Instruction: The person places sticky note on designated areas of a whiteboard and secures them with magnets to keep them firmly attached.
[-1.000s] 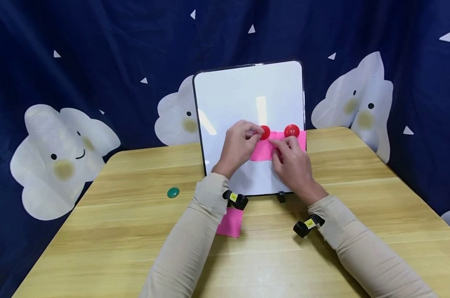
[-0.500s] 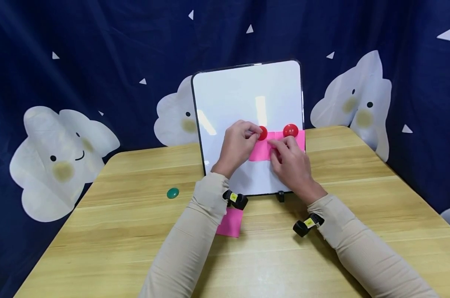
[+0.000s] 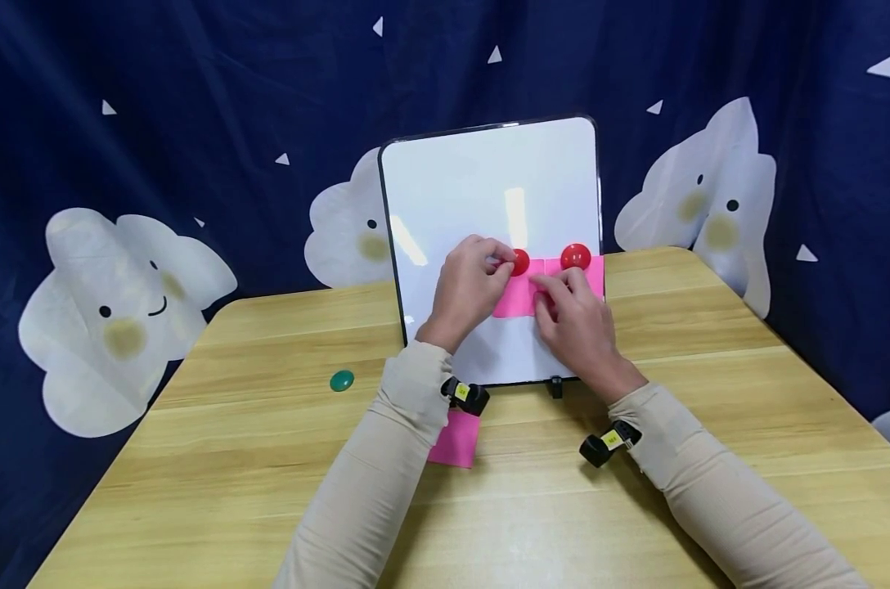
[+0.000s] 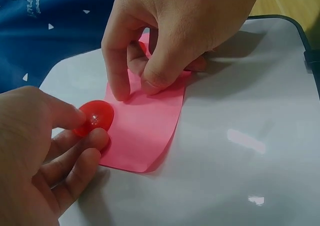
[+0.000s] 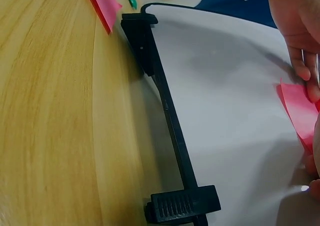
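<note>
My left hand (image 3: 465, 286) pinches a red round magnet (image 4: 97, 117) between thumb and fingers. The magnet lies at the upper edge of a pink sticky note (image 4: 145, 136) on the white surface of a whiteboard (image 3: 474, 188). My right hand (image 3: 581, 327) rests thumb and index fingertips on this note, a little apart from each other. Beside it on the right is another pink note (image 3: 595, 276) with a second red magnet (image 3: 576, 256) on its top edge, partly behind the right hand. One lower corner of the left note lifts off the board in the left wrist view.
The whiteboard stands tilted on black feet (image 5: 185, 205) on a wooden table (image 3: 217, 458). A green round magnet (image 3: 342, 380) lies left of the board. Another pink note (image 3: 456, 440) lies in front, partly under the left forearm. A dark blue curtain (image 3: 253, 65) hangs behind.
Both hands keep almost the same place on the note and magnet. Only a slight shift of the whole head view shows.
</note>
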`<state>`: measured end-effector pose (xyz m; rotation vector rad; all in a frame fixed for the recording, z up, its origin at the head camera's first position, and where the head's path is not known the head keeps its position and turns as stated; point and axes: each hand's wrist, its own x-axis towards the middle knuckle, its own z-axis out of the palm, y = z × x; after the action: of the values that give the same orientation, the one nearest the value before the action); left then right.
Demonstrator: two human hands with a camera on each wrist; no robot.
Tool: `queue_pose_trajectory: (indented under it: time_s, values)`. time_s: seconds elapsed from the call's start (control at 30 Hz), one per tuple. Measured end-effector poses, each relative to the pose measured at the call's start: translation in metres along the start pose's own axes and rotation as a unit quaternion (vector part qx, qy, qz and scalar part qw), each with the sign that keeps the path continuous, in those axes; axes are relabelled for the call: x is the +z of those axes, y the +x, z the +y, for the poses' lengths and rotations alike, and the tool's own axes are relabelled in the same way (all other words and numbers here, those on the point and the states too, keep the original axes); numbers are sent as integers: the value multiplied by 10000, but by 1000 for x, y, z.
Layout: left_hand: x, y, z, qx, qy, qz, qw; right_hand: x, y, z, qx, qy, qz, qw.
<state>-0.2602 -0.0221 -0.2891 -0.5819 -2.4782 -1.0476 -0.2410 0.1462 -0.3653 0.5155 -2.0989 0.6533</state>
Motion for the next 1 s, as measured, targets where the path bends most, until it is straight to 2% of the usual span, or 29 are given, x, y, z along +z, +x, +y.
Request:
queue_pose_trajectory:
  time_s: [0.2,0.47,0.77,1.0]
  values:
    - [-1,0,-1,-8,-227,17,9997,0,0,0,-5,-28,-2,10000]
    - [-3,-1,-2,-26,-319,10,9995,0,-1,0,-5,-40,-13,10000]
    - [-4,-3,-4,-36,-440,133,9989,0,-1,1,-2,-16,-14,10000]
    - [-9,-11,-10,11,-521,227,9984,-1,-1,1,-35,10,12,10000]
